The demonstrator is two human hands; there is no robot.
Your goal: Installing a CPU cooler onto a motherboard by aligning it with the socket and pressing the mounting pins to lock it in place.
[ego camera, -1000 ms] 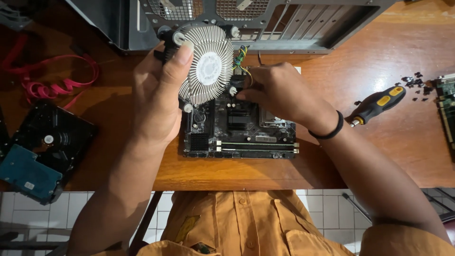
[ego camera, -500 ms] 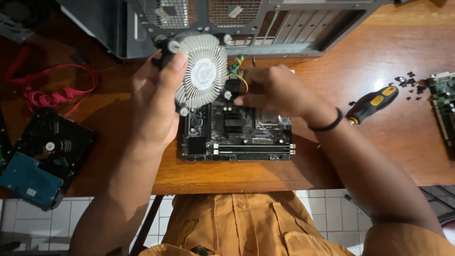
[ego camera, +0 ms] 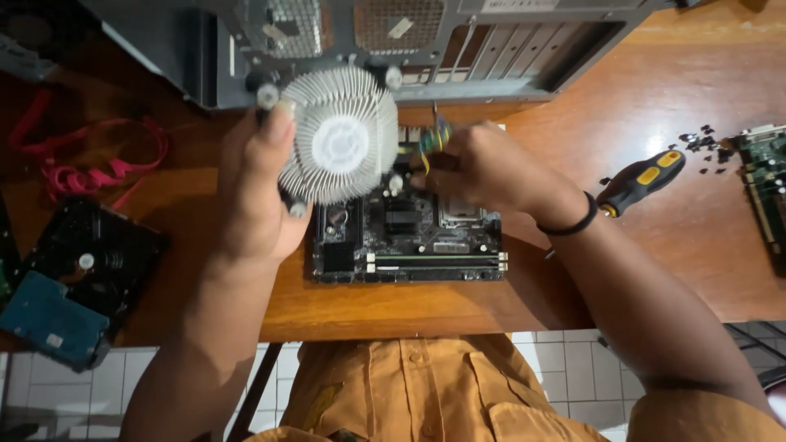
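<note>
My left hand (ego camera: 258, 184) grips a round silver finned cooler (ego camera: 340, 135) and holds it lifted and tilted above the black motherboard (ego camera: 409, 241) that lies on the wooden table. My right hand (ego camera: 483, 168) pinches the cooler's thin coloured wires (ego camera: 432, 139) just right of the cooler, over the board's upper edge. The bare processor socket (ego camera: 458, 213) shows below my right hand. Memory sticks run along the board's near edge.
A grey computer case (ego camera: 426, 41) lies open behind the board. A black-and-yellow screwdriver (ego camera: 643, 180) and loose dark screws (ego camera: 704, 143) lie right, beside a green circuit card (ego camera: 765, 188). Hard drives (ego camera: 74, 286) and red cables (ego camera: 90, 160) lie left.
The cooler has risen off the board and tilted up toward the case in my left hand. My right hand has moved up from the board to the cooler's wires.
</note>
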